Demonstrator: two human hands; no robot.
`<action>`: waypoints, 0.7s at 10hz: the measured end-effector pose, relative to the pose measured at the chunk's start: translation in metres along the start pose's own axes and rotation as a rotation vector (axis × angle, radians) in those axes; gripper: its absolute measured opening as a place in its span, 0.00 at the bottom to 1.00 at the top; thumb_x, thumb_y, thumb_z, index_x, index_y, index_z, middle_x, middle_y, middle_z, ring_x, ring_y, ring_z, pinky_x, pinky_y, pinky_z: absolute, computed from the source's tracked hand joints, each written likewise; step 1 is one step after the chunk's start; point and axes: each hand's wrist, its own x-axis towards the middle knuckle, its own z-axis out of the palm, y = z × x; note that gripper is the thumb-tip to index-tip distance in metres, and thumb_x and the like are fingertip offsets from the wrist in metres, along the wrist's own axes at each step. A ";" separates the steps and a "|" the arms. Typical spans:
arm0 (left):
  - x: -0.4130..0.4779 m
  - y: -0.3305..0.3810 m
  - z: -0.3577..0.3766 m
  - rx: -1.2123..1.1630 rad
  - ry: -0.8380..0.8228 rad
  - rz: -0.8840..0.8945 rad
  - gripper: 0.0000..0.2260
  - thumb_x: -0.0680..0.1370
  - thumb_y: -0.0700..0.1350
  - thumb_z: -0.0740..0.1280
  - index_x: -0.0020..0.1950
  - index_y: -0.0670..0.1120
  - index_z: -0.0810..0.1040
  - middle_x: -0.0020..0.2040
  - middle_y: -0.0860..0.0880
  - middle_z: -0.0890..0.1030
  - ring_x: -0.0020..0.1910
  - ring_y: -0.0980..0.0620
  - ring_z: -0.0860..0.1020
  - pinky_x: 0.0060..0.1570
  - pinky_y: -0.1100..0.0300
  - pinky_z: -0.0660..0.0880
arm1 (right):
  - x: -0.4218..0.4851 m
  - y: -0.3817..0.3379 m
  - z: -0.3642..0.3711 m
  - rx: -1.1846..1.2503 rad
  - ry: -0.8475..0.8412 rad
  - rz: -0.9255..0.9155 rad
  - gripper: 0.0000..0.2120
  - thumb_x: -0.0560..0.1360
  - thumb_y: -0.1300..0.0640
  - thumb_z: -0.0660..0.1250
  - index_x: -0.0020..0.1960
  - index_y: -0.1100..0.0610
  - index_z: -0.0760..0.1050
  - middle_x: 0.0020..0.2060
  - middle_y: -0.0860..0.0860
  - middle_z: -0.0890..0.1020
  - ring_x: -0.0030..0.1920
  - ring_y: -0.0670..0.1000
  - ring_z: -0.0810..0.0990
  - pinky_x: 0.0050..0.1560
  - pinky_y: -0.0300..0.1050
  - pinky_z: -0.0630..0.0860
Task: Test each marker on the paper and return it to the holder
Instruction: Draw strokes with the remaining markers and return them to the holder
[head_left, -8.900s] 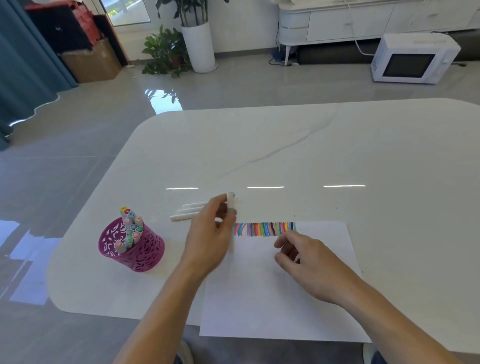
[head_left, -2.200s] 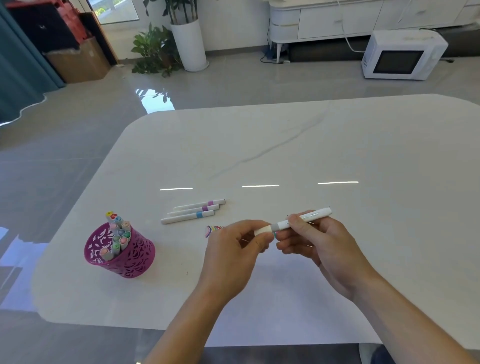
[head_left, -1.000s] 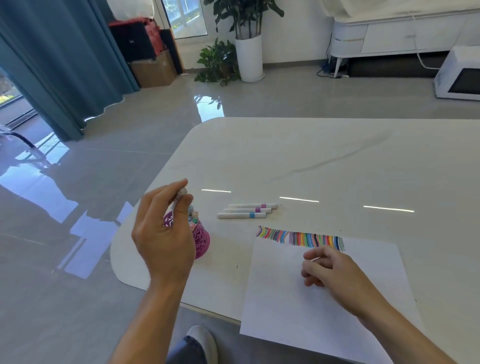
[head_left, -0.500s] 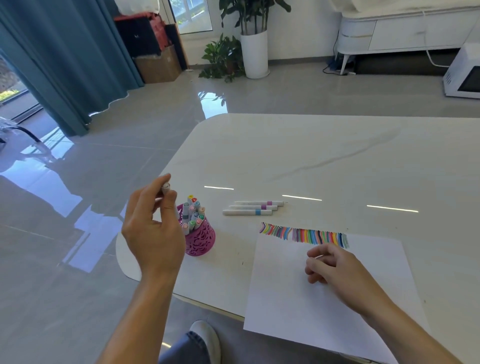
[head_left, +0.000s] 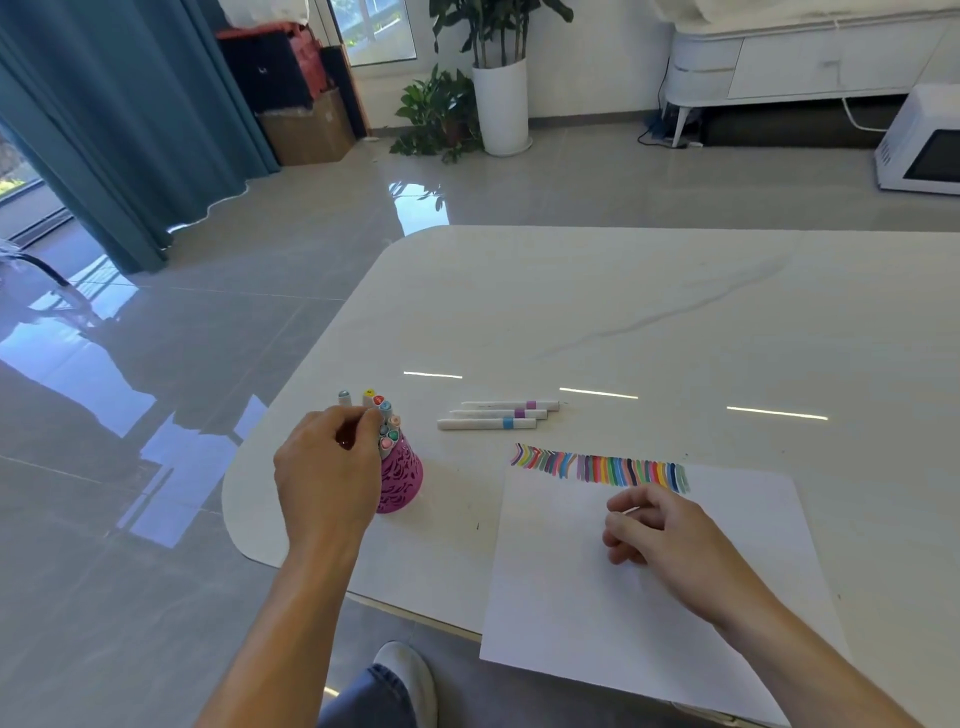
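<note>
A pink cut-out holder (head_left: 401, 480) stands near the table's left edge with several capped markers (head_left: 387, 422) upright in it. My left hand (head_left: 330, 470) is right at its rim, fingers curled round a white marker (head_left: 344, 398) whose grey cap sticks up above them. Its lower end is hidden behind my hand. Three white markers (head_left: 497, 414) lie side by side on the table beyond the holder. The white paper (head_left: 582, 613) carries a row of colour strokes (head_left: 597, 467) along its far edge. My right hand (head_left: 662, 535) rests on the paper, fingers loosely curled, holding nothing I can see.
The white marble table (head_left: 649, 322) has a rounded left edge close to the holder. The paper's near corner overhangs the front edge. On the floor beyond are potted plants (head_left: 462, 98), a microwave (head_left: 919, 148) and a teal curtain (head_left: 119, 119).
My left hand has come down and to the right with the marker, from beside the holder to its rim. My right hand has stayed on the paper.
</note>
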 end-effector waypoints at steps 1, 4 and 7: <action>-0.002 0.001 0.001 0.004 0.005 0.008 0.07 0.79 0.50 0.68 0.53 0.53 0.84 0.48 0.55 0.83 0.49 0.55 0.80 0.39 0.72 0.67 | 0.001 0.000 0.000 -0.007 0.002 0.001 0.03 0.81 0.55 0.69 0.54 0.51 0.78 0.39 0.48 0.87 0.41 0.48 0.87 0.59 0.58 0.82; -0.018 0.026 0.019 0.063 0.005 0.441 0.11 0.78 0.38 0.68 0.59 0.47 0.81 0.53 0.52 0.80 0.50 0.55 0.76 0.50 0.70 0.70 | 0.001 0.004 -0.006 0.045 0.025 -0.007 0.03 0.80 0.56 0.70 0.54 0.52 0.79 0.40 0.50 0.88 0.40 0.49 0.87 0.57 0.57 0.83; -0.033 0.016 0.080 0.243 -0.438 0.449 0.15 0.80 0.38 0.64 0.65 0.48 0.78 0.64 0.51 0.79 0.63 0.49 0.74 0.59 0.56 0.71 | -0.003 0.009 -0.025 0.092 0.071 -0.008 0.04 0.80 0.58 0.69 0.54 0.53 0.79 0.39 0.49 0.88 0.40 0.49 0.87 0.55 0.53 0.84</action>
